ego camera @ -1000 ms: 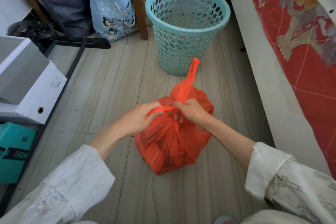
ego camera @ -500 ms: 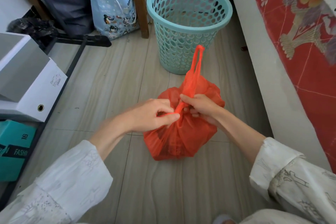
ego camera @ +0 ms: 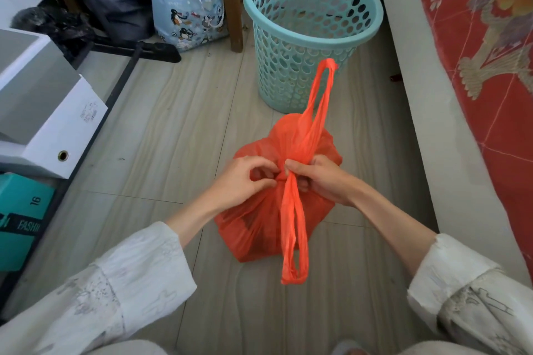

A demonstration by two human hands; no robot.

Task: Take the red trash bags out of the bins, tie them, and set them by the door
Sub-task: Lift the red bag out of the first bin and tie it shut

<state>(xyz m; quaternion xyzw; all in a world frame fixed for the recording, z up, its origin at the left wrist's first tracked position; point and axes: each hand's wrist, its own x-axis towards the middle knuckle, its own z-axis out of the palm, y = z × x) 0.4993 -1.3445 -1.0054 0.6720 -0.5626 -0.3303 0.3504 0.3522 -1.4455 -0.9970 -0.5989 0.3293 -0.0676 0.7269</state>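
A full red trash bag (ego camera: 259, 228) sits on the floor in front of me. One handle loop (ego camera: 321, 101) stands up toward the bin, the other (ego camera: 292, 239) hangs down toward me over the bag's front. My left hand (ego camera: 245, 181) and my right hand (ego camera: 317, 179) meet at the bag's gathered neck, fingers curled and pinching the twisted plastic where the handles cross. The teal perforated bin (ego camera: 311, 34) stands just behind the bag with no bag in it.
A bed with a red patterned cover (ego camera: 490, 66) runs along the right. White file boxes (ego camera: 43, 112) and a teal box (ego camera: 20, 222) sit at the left. A blue penguin tote (ego camera: 187, 8), a wooden leg (ego camera: 230, 0) and dark bags stand at the back.
One handle loop has been drawn across the neck and now hangs toward me. The other loop still stands up. Both hands stay at the knot.
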